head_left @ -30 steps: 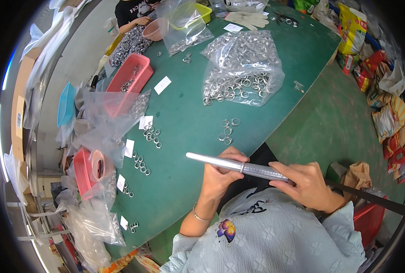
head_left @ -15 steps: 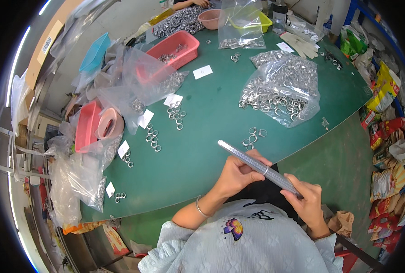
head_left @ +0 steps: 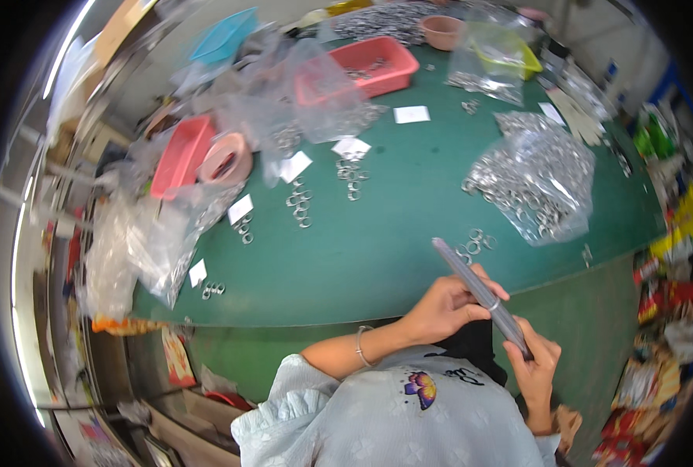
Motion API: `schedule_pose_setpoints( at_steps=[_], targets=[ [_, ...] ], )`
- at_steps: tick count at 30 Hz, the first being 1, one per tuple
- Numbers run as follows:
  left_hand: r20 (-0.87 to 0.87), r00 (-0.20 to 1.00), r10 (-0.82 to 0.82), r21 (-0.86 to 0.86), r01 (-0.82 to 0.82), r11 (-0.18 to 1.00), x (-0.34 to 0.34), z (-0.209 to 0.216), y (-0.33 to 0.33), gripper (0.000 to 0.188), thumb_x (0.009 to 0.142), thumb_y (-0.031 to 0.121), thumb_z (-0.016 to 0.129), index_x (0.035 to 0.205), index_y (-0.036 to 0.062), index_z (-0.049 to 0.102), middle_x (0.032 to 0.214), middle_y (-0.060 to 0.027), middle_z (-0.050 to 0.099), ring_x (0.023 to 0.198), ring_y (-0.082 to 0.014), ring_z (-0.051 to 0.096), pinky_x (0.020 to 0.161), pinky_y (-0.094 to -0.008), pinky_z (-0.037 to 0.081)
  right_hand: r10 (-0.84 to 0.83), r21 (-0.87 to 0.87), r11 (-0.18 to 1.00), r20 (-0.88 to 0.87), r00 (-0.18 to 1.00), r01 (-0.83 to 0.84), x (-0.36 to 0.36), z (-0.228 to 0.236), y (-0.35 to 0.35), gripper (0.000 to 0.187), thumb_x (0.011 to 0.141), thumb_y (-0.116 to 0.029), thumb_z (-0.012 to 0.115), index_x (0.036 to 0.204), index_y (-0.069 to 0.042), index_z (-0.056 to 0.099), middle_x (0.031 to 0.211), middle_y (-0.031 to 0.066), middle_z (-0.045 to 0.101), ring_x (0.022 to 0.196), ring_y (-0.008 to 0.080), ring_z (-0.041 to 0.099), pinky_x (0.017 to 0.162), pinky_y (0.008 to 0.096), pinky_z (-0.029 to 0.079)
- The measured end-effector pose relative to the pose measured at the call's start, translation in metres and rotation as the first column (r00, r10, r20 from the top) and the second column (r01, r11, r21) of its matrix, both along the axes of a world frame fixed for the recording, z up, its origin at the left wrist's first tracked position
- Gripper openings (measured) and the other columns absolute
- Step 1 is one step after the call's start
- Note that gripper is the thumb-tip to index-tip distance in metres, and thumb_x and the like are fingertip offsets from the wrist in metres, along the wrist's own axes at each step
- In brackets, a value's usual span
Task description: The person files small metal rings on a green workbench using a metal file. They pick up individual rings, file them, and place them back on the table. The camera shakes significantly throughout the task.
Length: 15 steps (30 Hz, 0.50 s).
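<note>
Compared with half a second ago, the view has swung leftward: the trays and ring groups on the left now sit higher and further right, the near edge of the green table runs flatter, and the rod points more steeply. The hold on it looks the same.

From the left, I see crumpled clear bags, then a pink tray with a small pink bowl just beside it. White cards follow, small groups of metal rings lying by them.

The person's left hand, bracelet at the wrist, is closed narrow, thumb and fingers pinching a grey tapered rod partway along. The rod slants between the hands, its thin end up past the left fingers, over the table. A single ring is around the rod, right at the left fingertips. The right hand is wrapped around the thick lower end.

Just beside the thin end lie a few loose rings; further right rests a clear bag full of rings, and beyond the table, blurred, colourful packets.
</note>
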<state>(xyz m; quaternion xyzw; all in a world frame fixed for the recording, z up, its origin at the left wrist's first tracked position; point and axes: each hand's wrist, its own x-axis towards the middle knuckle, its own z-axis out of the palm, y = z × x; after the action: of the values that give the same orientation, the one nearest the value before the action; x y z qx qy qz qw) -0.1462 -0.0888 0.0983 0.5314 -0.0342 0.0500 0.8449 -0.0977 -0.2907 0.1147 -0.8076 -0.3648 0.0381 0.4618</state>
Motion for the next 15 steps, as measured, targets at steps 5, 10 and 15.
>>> schedule_pose_setpoints(
  at_steps=[5, 10, 15],
  targets=[
    [-0.033, 0.985, 0.171, -0.141, -0.174, 0.975, -0.005, -0.02, 0.011, 0.024, 0.084, 0.005, 0.061, 0.107, -0.0023, 0.057, 0.102, -0.005, 0.054, 0.095, -0.0151, 0.053, 0.088, -0.029, 0.042, -0.003, -0.085, 0.996, 0.011, 1.0, 0.004, 0.0, -0.005, 0.01, 0.031, 0.072, -0.003, 0.07, 0.102, 0.004, 0.061, 0.064, 0.0131, 0.055, 0.049, 0.0173, 0.048, 0.047, 0.0279, 0.04],
    [-0.036, 0.934, 0.355, -0.257, -0.352, 0.9, -0.015, -0.022, 0.056, 0.025, 0.087, 0.011, 0.06, 0.108, -0.0016, 0.057, 0.104, -0.0054, 0.056, 0.095, -0.013, 0.052, 0.088, -0.0282, 0.043, -0.01, -0.115, 0.993, -0.114, 0.993, -0.003, 0.005, -0.016, -0.001, 0.025, 0.074, -0.004, 0.068, 0.097, 0.003, 0.062, 0.057, 0.0063, 0.043, 0.048, 0.01, 0.039, 0.045, 0.0245, 0.033],
    [-0.162, 0.936, 0.313, -0.599, -0.346, 0.723, -0.026, -0.055, 0.071, 0.029, 0.088, 0.015, 0.059, 0.112, -0.0016, 0.054, 0.102, -0.0073, 0.057, 0.098, -0.0162, 0.053, 0.091, -0.0296, 0.043, 0.01, -0.115, 0.993, -0.258, 0.966, -0.041, 0.008, -0.028, 0.003, 0.021, 0.076, -0.005, 0.067, 0.094, 0.004, 0.062, 0.057, 0.0022, 0.038, 0.05, 0.0056, 0.033, 0.045, 0.0227, 0.028]
  ],
)
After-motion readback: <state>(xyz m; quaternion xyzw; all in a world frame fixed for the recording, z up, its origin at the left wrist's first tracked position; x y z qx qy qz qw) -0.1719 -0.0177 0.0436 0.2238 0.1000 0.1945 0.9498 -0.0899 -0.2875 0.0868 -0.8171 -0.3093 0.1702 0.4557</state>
